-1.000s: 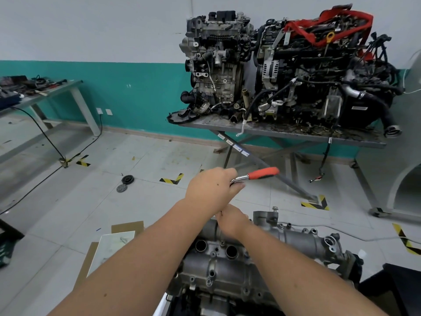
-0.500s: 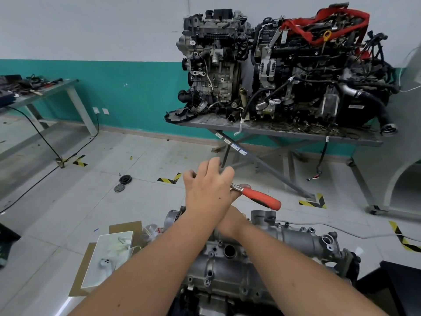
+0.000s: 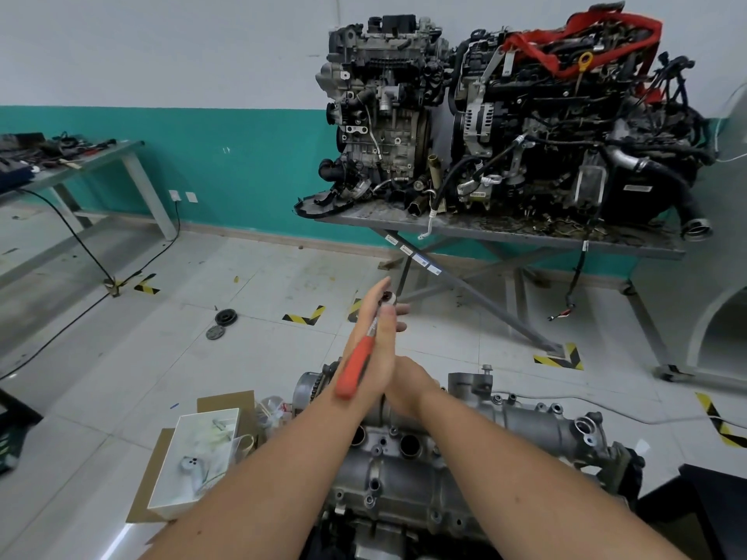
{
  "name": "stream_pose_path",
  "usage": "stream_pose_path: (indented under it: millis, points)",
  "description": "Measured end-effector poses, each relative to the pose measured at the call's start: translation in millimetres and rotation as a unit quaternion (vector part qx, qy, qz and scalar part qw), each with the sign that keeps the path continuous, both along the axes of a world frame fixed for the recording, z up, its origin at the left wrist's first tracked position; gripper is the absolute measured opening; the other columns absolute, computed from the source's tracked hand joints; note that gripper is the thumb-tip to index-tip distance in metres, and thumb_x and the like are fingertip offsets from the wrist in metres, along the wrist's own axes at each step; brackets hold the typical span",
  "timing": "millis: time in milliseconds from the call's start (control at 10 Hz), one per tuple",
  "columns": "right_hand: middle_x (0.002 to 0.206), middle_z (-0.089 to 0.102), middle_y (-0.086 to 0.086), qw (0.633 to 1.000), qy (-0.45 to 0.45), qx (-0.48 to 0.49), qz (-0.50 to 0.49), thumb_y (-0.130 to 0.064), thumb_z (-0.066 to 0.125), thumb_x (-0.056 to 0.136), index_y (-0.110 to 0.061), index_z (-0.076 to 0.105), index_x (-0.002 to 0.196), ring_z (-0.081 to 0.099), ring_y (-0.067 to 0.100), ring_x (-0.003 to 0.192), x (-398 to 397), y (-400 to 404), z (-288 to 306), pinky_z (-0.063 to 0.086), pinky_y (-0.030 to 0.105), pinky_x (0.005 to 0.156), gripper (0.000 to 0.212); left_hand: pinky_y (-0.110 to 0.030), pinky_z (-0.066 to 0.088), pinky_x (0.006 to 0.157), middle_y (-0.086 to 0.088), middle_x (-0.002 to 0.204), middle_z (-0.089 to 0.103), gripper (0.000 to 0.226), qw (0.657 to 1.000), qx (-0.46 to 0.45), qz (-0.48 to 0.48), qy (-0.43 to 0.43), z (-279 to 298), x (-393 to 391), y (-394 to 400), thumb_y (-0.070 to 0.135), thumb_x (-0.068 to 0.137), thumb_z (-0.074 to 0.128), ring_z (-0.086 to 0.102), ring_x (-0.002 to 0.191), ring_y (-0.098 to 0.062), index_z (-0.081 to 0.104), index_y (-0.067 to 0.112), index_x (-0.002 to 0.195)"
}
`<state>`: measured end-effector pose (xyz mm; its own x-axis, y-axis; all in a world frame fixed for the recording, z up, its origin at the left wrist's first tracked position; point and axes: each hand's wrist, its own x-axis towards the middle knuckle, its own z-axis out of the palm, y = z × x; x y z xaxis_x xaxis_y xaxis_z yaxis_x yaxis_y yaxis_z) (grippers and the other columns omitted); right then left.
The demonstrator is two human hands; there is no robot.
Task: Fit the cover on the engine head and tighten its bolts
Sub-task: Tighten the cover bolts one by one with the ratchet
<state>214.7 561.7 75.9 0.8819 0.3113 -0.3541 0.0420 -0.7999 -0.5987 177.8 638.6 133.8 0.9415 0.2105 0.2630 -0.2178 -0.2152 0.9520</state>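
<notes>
A person works over a cast-aluminium engine head cover (image 3: 424, 470), which sits low in the near centre of the scene on its engine, its long axis running from near left to far right. The left hand (image 3: 376, 349) is raised above the cover's far edge, fingers straight and close together, with a red-handled ratchet wrench (image 3: 359, 361) lying along the palm; whether the thumb clamps it cannot be told. The wrench points handle-down toward the person, its chrome head (image 3: 388, 297) up at the fingertips. The right hand (image 3: 408, 390) reaches down behind the left onto the cover's far rim, its fingers hidden, so their hold cannot be told. One flanged bolt (image 3: 486, 369) stands proud just right of that hand. The cover is dull grey, ribbed and pocked with round bores; the wrench grip is smooth plastic. The fasteners lie below and nearer than the wrench head, so the tool must likely be brought down. Two complete engines (image 3: 505, 115) sit on a steel table (image 3: 525, 236) at the far wall.
</notes>
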Motion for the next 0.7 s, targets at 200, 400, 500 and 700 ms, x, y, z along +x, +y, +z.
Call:
stream_pose_path:
  millis: [200, 400, 500, 700]
  points:
    - [0.117, 0.064, 0.014, 0.999, -0.001, -0.033, -0.007, -0.027, 0.038, 0.102, -0.021, 0.049, 0.098, 0.059, 0.036, 0.112, -1.0, 0.5, 4.7, 0.046, 0.049, 0.100, 0.014, -0.030, 0.045, 0.062, 0.005, 0.104, 0.077, 0.046, 0.963, -0.224, 0.043, 0.146, 6.1, 12.9, -1.5, 0.056, 0.100, 0.030, 0.069, 0.107, -0.012, 0.063, 0.030, 0.119]
    - [0.124, 0.061, 0.019, 0.999, 0.008, -0.035, 0.004, -0.028, 0.034, 0.104, -0.019, 0.045, 0.101, 0.056, 0.039, 0.116, -2.4, 0.1, 11.5, 0.044, 0.050, 0.102, 0.015, -0.033, 0.046, 0.068, 0.000, 0.108, 0.076, 0.045, 0.955, -0.237, -0.030, 0.177, 19.3, 9.6, 7.8, 0.038, 0.109, 0.029, 0.070, 0.104, -0.007, 0.062, 0.008, 0.116]
    - [0.119, 0.061, 0.016, 0.999, 0.009, -0.040, 0.004, -0.027, 0.034, 0.105, -0.019, 0.044, 0.101, 0.056, 0.037, 0.116, -1.2, -0.5, 6.7, 0.043, 0.048, 0.103, 0.014, -0.036, 0.045, 0.072, -0.006, 0.109, 0.076, 0.031, 0.947, -0.243, -0.085, 0.191, 27.8, 4.2, 13.3, 0.033, 0.108, 0.030, 0.070, 0.104, -0.011, 0.055, 0.016, 0.109]
    - [0.082, 0.044, -0.012, 1.000, 0.016, -0.021, -0.007, -0.028, 0.035, 0.106, -0.029, 0.043, 0.087, 0.046, 0.021, 0.096, -2.0, -2.6, -1.2, 0.035, 0.037, 0.093, 0.020, -0.039, 0.047, 0.071, -0.007, 0.100, 0.074, 0.023, 0.931, -0.272, -0.137, 0.199, 26.4, -4.9, 19.8, 0.027, 0.108, 0.031, 0.070, 0.104, -0.017, 0.049, 0.018, 0.118]
